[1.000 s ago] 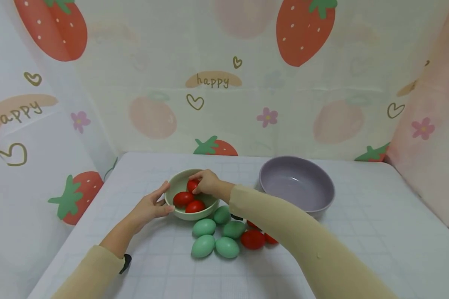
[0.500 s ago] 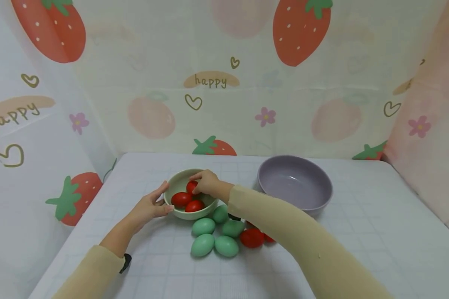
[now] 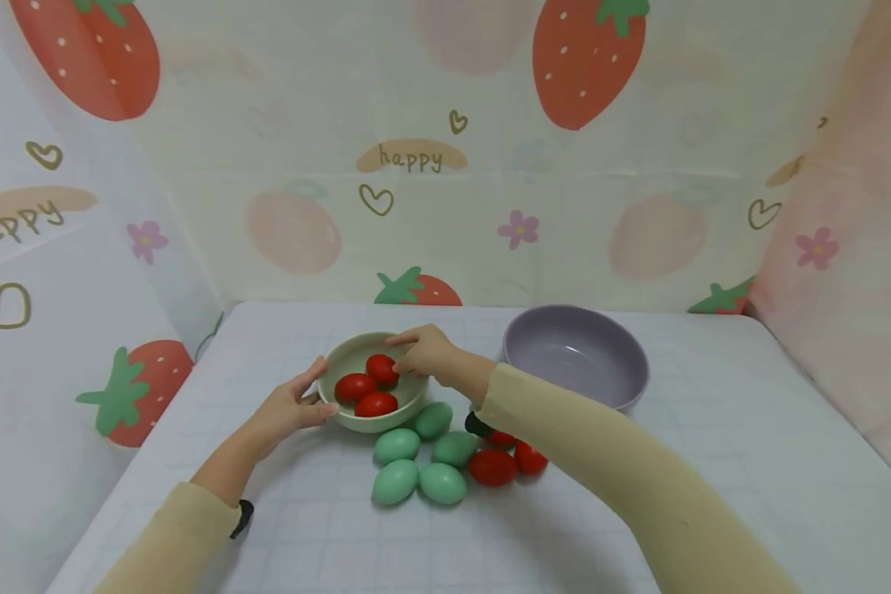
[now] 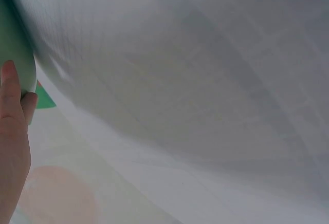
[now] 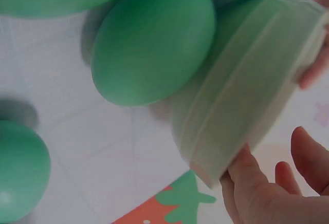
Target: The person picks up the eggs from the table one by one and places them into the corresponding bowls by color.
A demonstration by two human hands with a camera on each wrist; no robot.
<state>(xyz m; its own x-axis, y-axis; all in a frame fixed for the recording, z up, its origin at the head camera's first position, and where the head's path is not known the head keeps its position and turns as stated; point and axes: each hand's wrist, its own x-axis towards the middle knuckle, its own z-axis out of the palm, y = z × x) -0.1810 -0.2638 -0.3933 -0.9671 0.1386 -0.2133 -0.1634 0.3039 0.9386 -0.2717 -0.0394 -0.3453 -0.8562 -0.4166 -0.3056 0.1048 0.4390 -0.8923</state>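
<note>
A pale green bowl stands on the table with three red eggs inside it. My left hand holds the bowl's left side, thumb at the front of the rim and fingers around the outer wall; these fingers also show in the left wrist view. Over the bowl's right edge is my right hand, its fingers apart and off the eggs. In the right wrist view the right hand is beside the bowl wall. Several green eggs lie in front of the bowl.
More red eggs lie beside the green ones, partly hidden under the right sleeve. A wide purple bowl stands at the back right. A fruit-printed cloth wall rises behind the white gridded table.
My right hand has let go of the red egg at the back of the bowl and drawn away to the right. The left hand keeps its place on the bowl.
</note>
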